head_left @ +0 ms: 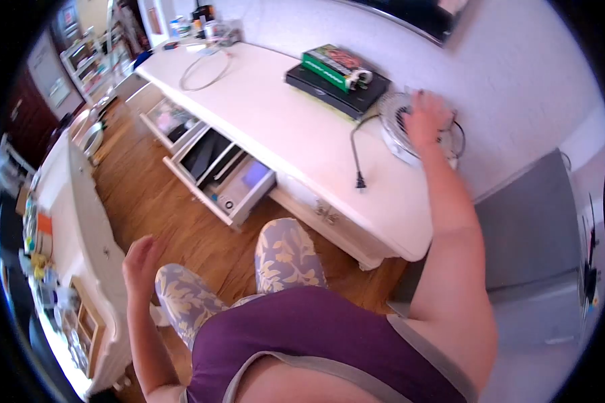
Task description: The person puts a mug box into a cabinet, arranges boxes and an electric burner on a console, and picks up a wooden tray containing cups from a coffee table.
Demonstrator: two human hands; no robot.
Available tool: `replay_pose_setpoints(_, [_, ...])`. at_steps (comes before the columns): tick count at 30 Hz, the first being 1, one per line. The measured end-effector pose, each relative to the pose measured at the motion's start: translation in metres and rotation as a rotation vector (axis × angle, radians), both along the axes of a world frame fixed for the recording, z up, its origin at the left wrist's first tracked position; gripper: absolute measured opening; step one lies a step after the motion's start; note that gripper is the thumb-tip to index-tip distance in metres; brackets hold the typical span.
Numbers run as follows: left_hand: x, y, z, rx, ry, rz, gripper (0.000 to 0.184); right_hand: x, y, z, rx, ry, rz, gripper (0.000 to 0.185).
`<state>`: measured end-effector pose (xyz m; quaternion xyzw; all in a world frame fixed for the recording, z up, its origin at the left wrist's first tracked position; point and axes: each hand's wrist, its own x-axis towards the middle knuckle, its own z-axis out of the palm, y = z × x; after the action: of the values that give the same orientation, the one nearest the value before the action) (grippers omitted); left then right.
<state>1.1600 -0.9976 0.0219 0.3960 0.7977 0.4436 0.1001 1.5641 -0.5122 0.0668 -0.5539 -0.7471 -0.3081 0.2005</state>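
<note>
My right hand (427, 119) is stretched out to the far right end of the white cabinet top. Its fingers are curled over a round white appliance with a grille (395, 121), which looks like a small fan. A black power cord (356, 151) with its plug runs from beside the appliance across the cabinet top. My left hand (142, 260) hangs over the floor at the left, with its fingers loosely bent and apart and nothing visible in it. A green box (336, 66) lies on a flat black box (339, 91), left of the appliance.
Two drawers stand pulled out of the white cabinet (282, 121); the nearer drawer (232, 195) holds dark items and a purple one. A looped cable (205, 70) lies farther along the top. At the left is another white furniture piece (81, 201); a grey panel (531, 215) stands at the right.
</note>
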Motion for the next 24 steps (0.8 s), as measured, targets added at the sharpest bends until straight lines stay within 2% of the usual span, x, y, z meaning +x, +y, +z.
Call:
replay_pose_setpoints(2, [-0.004,0.002,-0.015,0.024,-0.042,-0.022,0.021,-0.013,-0.007,-0.012,-0.084,-0.102,0.183,0.065])
replay_pose_setpoints(4, [-0.007,0.0,-0.023,0.074,-0.101,-0.017,0.021,-0.018,-0.019,-0.047,0.019,-0.047,0.472,0.061])
replay_pose_setpoints(5, [-0.005,0.002,-0.021,0.051,-0.083,-0.024,0.02,-0.013,-0.017,-0.055,0.008,-0.047,0.468,0.061])
replay_pose_setpoints(7, [-0.003,0.008,-0.016,-0.012,-0.018,-0.035,0.019,-0.008,-0.014,-0.072,-0.07,-0.065,0.262,0.052])
replay_pose_setpoints(9, [0.001,0.013,-0.01,-0.046,0.024,-0.043,0.019,0.024,0.041,-0.112,-0.322,0.097,0.174,0.042])
replay_pose_setpoints(11, [0.006,0.018,-0.001,-0.086,0.066,-0.037,0.02,0.055,0.084,-0.143,-0.193,-0.057,0.22,0.042])
replay_pose_setpoints(12, [0.011,0.02,0.004,-0.011,-0.006,-0.042,0.021,0.069,0.099,-0.153,-0.12,-0.132,0.239,0.043])
replay_pose_setpoints(13, [0.01,0.018,0.001,-0.04,0.063,-0.037,0.022,0.079,0.112,-0.158,-0.154,-0.118,0.29,0.041])
replay_pose_setpoints(15, [0.011,0.006,-0.001,-0.011,-0.006,-0.043,0.024,0.091,0.126,-0.156,-0.225,-0.089,0.389,0.039])
replay_pose_setpoints(16, [0.012,-0.001,-0.001,-0.001,0.06,-0.046,0.023,0.07,0.083,-0.12,-0.234,-0.228,0.242,0.04])
replay_pose_setpoints(17, [0.01,-0.011,-0.002,0.005,0.145,-0.051,0.022,0.075,0.09,-0.122,-0.274,-0.107,0.351,0.042])
replay_pose_setpoints(19, [0.021,-0.015,-0.003,-0.031,0.174,0.015,0.02,0.058,0.067,-0.104,-0.292,-0.203,0.229,0.046])
replay_pose_setpoints(20, [0.018,-0.026,-0.008,-0.013,0.217,0.028,0.02,0.046,0.05,-0.094,-0.29,-0.197,0.251,0.046])
replay_pose_setpoints(22, [0.015,-0.056,-0.015,-0.033,0.2,0.1,0.02,0.025,0.027,-0.081,-0.17,-0.246,0.129,0.049])
replay_pose_setpoints(24, [0.012,-0.088,-0.018,-0.048,0.163,0.162,0.02,0.008,0.021,-0.076,-0.101,-0.224,0.209,0.048])
